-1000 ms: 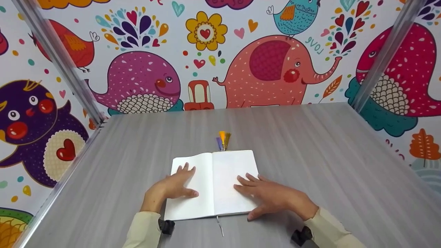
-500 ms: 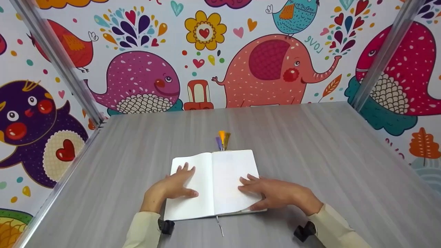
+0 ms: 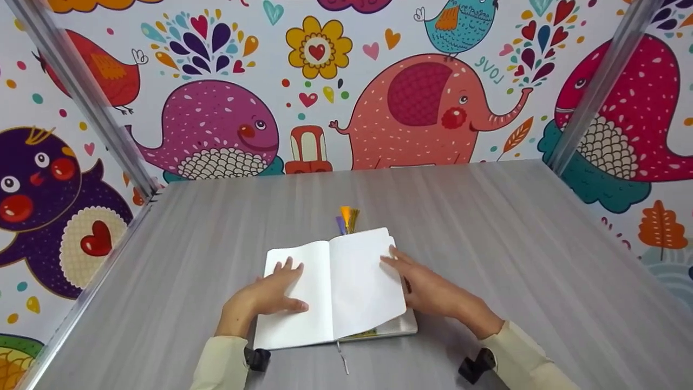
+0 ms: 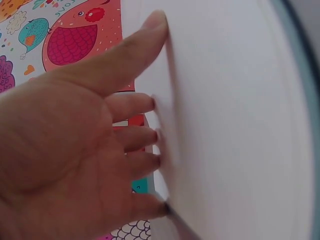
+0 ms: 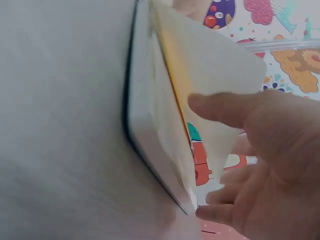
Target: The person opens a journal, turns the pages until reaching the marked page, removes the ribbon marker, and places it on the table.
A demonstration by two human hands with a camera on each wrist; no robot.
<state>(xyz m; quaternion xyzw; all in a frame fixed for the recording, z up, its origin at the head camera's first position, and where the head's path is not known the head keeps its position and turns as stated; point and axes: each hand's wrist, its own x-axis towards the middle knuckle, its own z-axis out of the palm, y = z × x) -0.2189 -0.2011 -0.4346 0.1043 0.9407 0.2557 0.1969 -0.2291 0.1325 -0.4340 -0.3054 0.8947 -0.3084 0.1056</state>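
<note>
An open notebook (image 3: 292, 330) with blank white pages lies on the table. My left hand (image 3: 273, 292) rests spread on its left page, fingers and thumb extended. The right page (image 3: 363, 281) is lifted at its outer edge. My right hand (image 3: 433, 284) holds that edge, index finger over the top and thumb underneath, hidden in the head view; in the right wrist view the thumb (image 5: 215, 107) shows against the page's underside. Beneath the page a yellow strip (image 5: 175, 82) shows. Orange, purple and gold tassels (image 3: 346, 216) stick out past the notebook's top edge.
The grey wood-patterned table (image 3: 227, 216) carries the notebook. A thin ribbon (image 3: 342, 357) hangs from the notebook's near edge. Walls with cartoon animals (image 3: 422, 114) stand at the back and sides, with metal corner posts (image 3: 103, 108). Each wrist wears a small black camera (image 3: 476, 365).
The right hand first lay flat on the right page, then raised its near corner with the thumb. Now the page's outer edge is lifted higher. The left hand has stayed on the left page.
</note>
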